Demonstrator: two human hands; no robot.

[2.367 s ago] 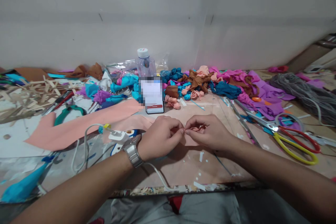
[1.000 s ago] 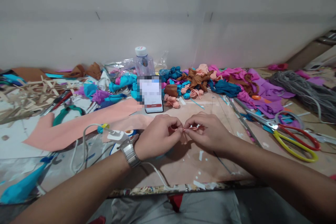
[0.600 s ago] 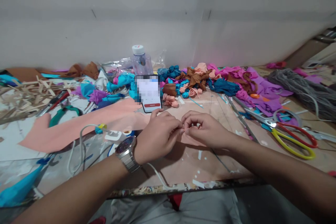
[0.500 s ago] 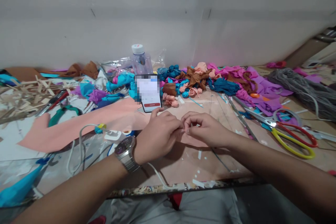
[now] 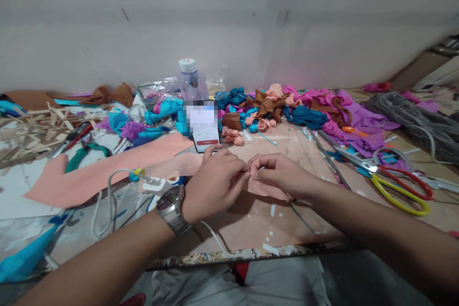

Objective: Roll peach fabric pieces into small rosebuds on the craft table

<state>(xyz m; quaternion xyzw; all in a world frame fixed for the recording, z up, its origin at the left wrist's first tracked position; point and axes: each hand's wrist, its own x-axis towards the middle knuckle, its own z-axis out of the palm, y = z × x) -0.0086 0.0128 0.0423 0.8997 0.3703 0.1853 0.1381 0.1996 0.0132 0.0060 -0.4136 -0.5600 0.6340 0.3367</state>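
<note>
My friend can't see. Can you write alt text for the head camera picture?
A left hand and a right hand pinch peach paper between their fingertips over a cluttered table. Beyond them are a lit phone and crumpled, colorful paper; red-and-yellow-handled scissors lie to the right.

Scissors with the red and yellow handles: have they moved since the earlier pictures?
No. Judged against the gray cord bundle beyond them, the scissors lie in the same place; the whole picture has just shifted slightly.
</note>
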